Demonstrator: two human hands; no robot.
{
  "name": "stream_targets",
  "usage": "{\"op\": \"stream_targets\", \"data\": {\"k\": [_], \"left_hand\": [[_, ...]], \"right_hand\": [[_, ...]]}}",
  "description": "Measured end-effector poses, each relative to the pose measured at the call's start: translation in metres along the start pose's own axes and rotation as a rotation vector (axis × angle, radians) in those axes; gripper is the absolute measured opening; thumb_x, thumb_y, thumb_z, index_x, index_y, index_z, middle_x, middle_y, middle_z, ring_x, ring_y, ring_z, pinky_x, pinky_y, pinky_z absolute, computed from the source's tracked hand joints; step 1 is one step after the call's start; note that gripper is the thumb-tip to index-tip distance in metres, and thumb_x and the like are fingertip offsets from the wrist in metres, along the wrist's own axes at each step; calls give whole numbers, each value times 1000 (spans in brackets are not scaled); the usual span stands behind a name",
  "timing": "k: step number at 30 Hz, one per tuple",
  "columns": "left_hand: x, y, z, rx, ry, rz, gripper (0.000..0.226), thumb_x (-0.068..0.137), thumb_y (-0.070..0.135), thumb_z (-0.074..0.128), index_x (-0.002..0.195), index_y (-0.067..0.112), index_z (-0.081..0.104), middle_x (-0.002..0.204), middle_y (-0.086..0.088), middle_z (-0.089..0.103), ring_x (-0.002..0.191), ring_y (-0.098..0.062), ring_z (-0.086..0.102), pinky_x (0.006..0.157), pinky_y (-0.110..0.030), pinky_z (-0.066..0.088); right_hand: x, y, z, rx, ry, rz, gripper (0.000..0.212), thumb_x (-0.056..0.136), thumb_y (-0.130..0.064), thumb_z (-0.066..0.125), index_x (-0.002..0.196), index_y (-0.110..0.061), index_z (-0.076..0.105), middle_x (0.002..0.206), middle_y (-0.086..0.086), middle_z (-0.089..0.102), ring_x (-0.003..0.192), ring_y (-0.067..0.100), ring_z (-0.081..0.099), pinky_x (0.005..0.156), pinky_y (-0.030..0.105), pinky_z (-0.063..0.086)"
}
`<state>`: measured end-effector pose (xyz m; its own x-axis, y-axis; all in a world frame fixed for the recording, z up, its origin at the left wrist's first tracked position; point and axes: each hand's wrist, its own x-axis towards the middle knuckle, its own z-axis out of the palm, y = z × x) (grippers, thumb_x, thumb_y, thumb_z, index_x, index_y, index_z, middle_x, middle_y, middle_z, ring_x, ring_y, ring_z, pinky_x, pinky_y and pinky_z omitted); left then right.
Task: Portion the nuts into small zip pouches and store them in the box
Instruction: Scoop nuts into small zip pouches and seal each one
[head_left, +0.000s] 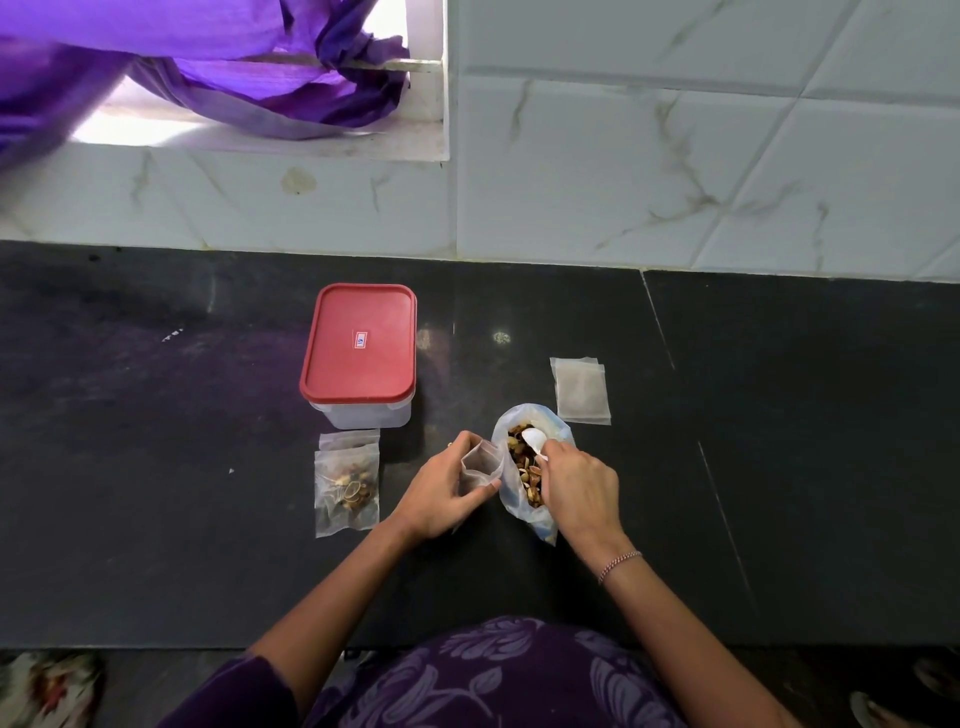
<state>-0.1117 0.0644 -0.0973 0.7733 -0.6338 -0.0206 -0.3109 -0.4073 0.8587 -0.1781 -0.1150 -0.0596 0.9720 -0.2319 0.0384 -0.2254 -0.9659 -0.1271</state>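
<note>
Dark counter (156, 467), left grip (441, 493) pinching pouch (480, 465), right grip (582, 483) curled round spoon (535, 441)

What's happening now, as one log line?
left hand: holds small pouch | right hand: spoon in nut bag | box: closed | filled pouches: near box

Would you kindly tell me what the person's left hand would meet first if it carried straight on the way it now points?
Probably the clear plastic bag of mixed nuts, right beside the small empty zip pouch the left hand holds.

Left hand (447, 488) and right hand (579, 483) close together, both curled, forearms (337, 587) angled inward.
</note>
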Motion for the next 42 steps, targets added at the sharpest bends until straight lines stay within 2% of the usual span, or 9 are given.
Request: {"op": "stream_targets", "data": {"k": [9,18,24,26,28,30,34,39,42], "left_hand": [[-1,0,-2,-2,-28,-11,36,84,51,61,111,31,47,109,9,65,94,-11,64,80,-45,53],[0,1,2,-6,-76,18,35,86,47,60,114,30,46,124,10,60,101,-10,63,84,-44,53],[0,0,2,-12,-80,26,38,86,49,59,116,30,47,122,10,60,100,-6,63,85,-42,53],[1,0,2,-10,-68,24,37,86,49,59,115,30,47,120,9,61,97,-7,63,83,-43,53],[0,-2,2,1,-40,29,34,86,48,61,112,31,47,116,10,62,94,-8,63,80,-43,53],[0,-2,2,28,9,31,34,86,47,62,112,31,48,111,12,63,94,-7,63,78,-42,53],[2,2,3,167,131,59,40,84,49,61,115,27,50,110,13,59,96,-4,57,86,-38,48],[9,8,3,329,173,72,44,82,56,51,112,25,50,111,10,54,98,-6,52,90,-34,37],[13,11,3,375,203,62,47,81,60,48,111,24,49,110,9,54,98,-7,50,88,-33,36]], "right_hand": [[9,8,-4,307,-31,286,23,94,-36,54,107,-22,66,90,0,70,82,16,66,69,33,57],[20,15,0,788,-279,531,25,90,-31,62,109,-17,69,104,3,68,97,16,63,83,33,54],[16,21,-2,1128,-322,737,19,89,-23,65,105,-13,69,101,5,69,86,13,64,63,24,52],[13,21,-5,1220,-342,800,19,89,-22,65,104,-12,67,88,3,68,74,11,62,53,20,50],[9,24,-9,1264,-349,838,15,90,-20,64,101,-12,66,69,-3,58,55,5,49,38,14,37],[6,30,-10,1304,-328,871,14,90,-19,64,100,-11,67,63,-4,50,50,4,39,38,15,28],[0,35,-15,1406,-292,890,19,89,-21,65,104,-9,67,60,-4,43,48,3,33,38,15,25],[-9,19,-42,1523,-295,704,16,91,-21,61,102,-11,67,46,-11,47,40,1,39,39,12,29],[-11,6,-51,1424,-247,550,14,89,-24,64,98,-16,70,56,-11,61,54,3,59,48,14,44]]}}
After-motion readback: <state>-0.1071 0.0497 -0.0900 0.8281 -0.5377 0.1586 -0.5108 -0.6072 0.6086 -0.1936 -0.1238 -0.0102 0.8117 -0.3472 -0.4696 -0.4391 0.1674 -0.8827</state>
